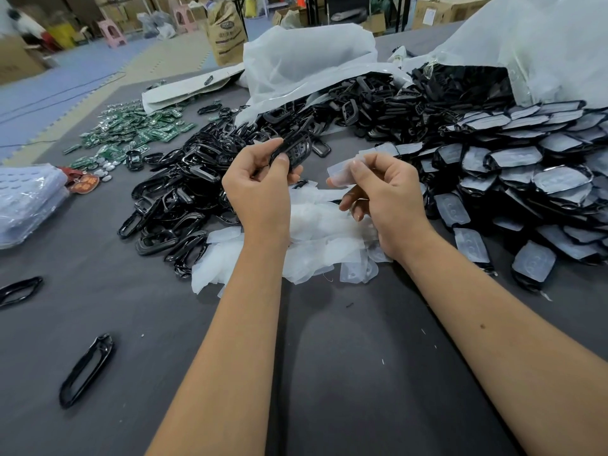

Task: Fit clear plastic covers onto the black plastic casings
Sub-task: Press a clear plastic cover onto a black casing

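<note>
1. Head view: the left hand (260,189) is clamped on a black casing (294,153), thumb on its near face, fingers behind it, held tilted above the table (329,373).
2. The right hand (385,192) pinches a clear cover (342,171) between thumb and fingers; cover and casing are near each other but apart, not yet joined.
3. Under both hands, on the table, lies a loose heap of clear covers (316,235).
4. Left of and beyond the hands spreads a pile of bare casings (184,192), running far right into an open plastic bag (309,60).
5. On the right, a stacked mass of covered casings (533,192) lies overlapping like scales.
6. Far left is a scatter of green circuit boards (131,133).
7. At the left edge sits a stack of clear trays (26,199), with a red-brown tag (84,183) just beside it.
8. Two lone casings lie near left, one at the table's left edge (19,290) and one nearer (87,370), well apart from the pile.
9. A brown sack (227,31) stands beyond the table on the floor.
</note>
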### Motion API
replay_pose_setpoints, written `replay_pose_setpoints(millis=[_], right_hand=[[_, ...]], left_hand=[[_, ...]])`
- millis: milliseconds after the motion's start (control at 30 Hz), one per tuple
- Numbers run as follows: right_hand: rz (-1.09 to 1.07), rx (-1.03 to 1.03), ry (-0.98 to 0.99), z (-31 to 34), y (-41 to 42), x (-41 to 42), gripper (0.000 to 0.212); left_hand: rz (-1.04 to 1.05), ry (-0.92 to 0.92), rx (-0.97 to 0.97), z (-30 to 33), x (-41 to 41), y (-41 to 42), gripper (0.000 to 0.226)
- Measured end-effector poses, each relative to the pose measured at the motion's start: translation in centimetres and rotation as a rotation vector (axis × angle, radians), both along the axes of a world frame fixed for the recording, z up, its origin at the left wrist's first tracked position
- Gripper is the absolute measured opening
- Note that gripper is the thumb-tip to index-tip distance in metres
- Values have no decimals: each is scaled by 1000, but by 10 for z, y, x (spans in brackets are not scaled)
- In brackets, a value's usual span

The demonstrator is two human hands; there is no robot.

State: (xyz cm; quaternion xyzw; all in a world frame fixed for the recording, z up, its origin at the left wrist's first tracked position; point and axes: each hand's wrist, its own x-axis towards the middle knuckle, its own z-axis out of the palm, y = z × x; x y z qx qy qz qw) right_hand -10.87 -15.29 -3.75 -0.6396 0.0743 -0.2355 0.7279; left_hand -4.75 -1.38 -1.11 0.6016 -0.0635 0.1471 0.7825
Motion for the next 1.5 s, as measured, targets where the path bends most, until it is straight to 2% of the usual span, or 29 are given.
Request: replay_pose_setpoints(millis=[367, 600, 700, 833, 1000, 1167, 1367, 1500], right_hand=[[-46, 56, -29, 1, 1, 0, 16], [-14, 129, -37, 3, 0, -2, 25], [-54, 80, -45, 2, -1, -2, 13], [-69, 5, -16, 0, -2, -1, 29], [-71, -45, -9, 1, -1, -1, 11], [-82, -83, -23, 4, 1, -1, 14], [-75, -37, 40, 2, 0, 2, 30], [-73, -46, 33, 1, 1, 0, 24]], left_hand=[[-172, 66, 117, -8, 1, -6, 19], [-157, 98, 167, -11, 2, -6, 18], [-153, 104, 168, -13, 1, -5, 17], [-155, 105, 174, -14, 1, -5, 17], [-177, 106, 172, -15, 0, -6, 16], [-201, 110, 170, -15, 0, -7, 17], [-200, 117, 187, -20, 1, -6, 20], [-197, 130, 192, -22, 3, -6, 25]])
